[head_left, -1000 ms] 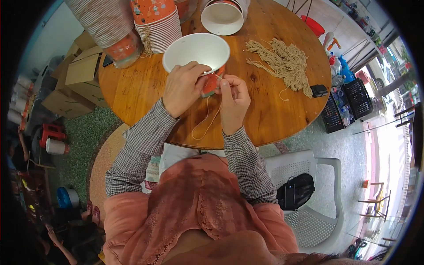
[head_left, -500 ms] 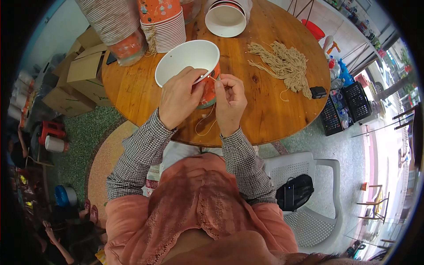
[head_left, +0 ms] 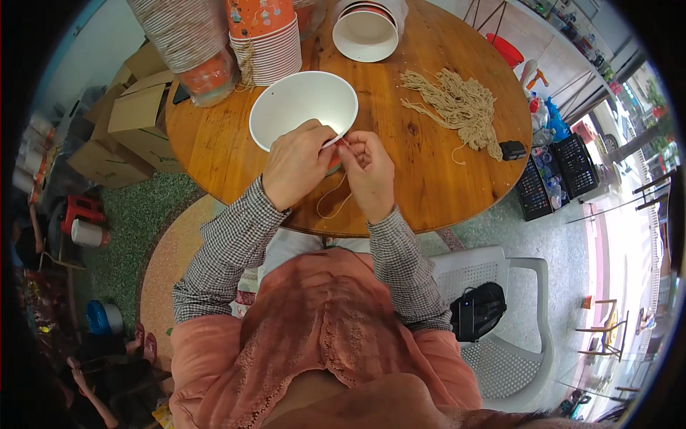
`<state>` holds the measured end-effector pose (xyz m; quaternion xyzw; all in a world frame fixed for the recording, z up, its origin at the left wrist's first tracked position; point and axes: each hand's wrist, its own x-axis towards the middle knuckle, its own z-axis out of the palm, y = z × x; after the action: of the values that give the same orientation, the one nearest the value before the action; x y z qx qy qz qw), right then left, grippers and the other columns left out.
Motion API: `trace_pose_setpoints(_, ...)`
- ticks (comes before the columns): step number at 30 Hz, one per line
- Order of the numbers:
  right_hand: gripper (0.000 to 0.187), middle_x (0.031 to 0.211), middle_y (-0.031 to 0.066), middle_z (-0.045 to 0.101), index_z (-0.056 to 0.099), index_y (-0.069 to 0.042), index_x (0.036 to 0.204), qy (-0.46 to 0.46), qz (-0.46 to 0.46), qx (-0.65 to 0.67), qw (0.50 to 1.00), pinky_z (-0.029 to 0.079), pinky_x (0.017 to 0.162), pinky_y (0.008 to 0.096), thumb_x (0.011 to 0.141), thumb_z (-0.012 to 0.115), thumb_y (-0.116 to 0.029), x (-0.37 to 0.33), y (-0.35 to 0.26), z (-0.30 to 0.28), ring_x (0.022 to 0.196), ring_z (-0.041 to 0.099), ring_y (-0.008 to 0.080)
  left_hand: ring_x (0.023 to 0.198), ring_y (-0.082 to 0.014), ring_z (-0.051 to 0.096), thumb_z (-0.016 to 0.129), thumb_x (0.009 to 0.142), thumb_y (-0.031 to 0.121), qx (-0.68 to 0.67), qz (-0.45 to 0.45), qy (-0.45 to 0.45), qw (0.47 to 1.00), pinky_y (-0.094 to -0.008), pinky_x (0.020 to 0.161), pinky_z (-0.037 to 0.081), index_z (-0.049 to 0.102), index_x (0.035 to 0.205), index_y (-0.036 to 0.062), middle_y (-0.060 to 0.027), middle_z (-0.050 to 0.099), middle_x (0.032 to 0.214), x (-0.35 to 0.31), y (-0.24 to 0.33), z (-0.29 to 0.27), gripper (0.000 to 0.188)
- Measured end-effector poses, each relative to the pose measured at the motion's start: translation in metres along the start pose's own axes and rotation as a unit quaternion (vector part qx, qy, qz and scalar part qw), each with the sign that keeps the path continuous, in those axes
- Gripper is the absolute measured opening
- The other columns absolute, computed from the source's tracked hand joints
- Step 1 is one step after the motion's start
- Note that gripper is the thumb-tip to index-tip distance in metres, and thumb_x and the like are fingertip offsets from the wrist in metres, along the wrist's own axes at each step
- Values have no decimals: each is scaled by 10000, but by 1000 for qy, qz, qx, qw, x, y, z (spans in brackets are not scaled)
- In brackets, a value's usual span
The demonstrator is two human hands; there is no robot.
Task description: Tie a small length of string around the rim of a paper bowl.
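A white-lined paper tub with an orange outside is tilted toward me at the near part of the table. My left hand is closed over its near rim, fingers inside and thumb outside. Close beside it, my right hand pinches a thin tan string against the outside of the rim. Part of the string hangs in a loose loop below the hands. The fingers hide where string and tub meet. A small dark hole shows in the tub's far left wall.
On the round wooden table lie a heap of tan strings and a small black box. Stacked paper tubs stand at the back, with more tubs on their side. A grey plastic chair holds a black bag.
The tub has tipped further toward me, showing more of its inside. My right fingers have moved in against the rim, near my left thumb, still pinching the string.
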<state>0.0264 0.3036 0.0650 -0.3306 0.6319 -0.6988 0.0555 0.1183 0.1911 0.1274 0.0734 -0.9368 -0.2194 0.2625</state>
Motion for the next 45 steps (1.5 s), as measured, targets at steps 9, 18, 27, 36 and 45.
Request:
trace_pose_setpoints(9,90,862,69,618,612,21,939,28,-96,-14,995,495,581,237,854,612,-9,28,-31,-32,688,601,118,706,-325,592,632,818,140,-56,-8,20,998,-420,618,466,627,818,9,-131,600,781,-2,13,2,130)
trace_pose_setpoints(18,137,743,16,612,630,29,959,-118,67,71,988,432,562,219,853,636,-57,43,-28,-17,632,523,60,718,-331,589,579,866,115,-151,-36,102,983,-393,641,463,583,860,-4,-162,595,826,11,-2,2,119)
trace_pose_setpoints(27,129,776,9,622,635,-6,970,-134,74,149,977,456,532,182,876,641,-94,51,-26,-8,639,551,49,797,-219,652,569,884,89,-297,-117,64,946,-319,695,513,530,1133,-7,-137,671,943,12,-8,3,270)
trace_pose_setpoints(36,114,777,21,623,614,-29,956,-93,119,262,953,481,530,193,888,640,-117,53,-26,-1,627,572,74,735,-136,644,635,840,52,-337,-68,9,939,-267,646,523,543,1099,-46,-102,669,853,36,-24,10,292)
trace_pose_setpoints(45,128,685,-2,599,594,-28,930,-73,122,195,970,425,449,182,873,652,-126,60,-41,-26,523,551,62,680,-100,615,670,825,75,-311,-70,-33,947,-248,627,504,650,906,-48,-70,668,778,35,-15,5,148)
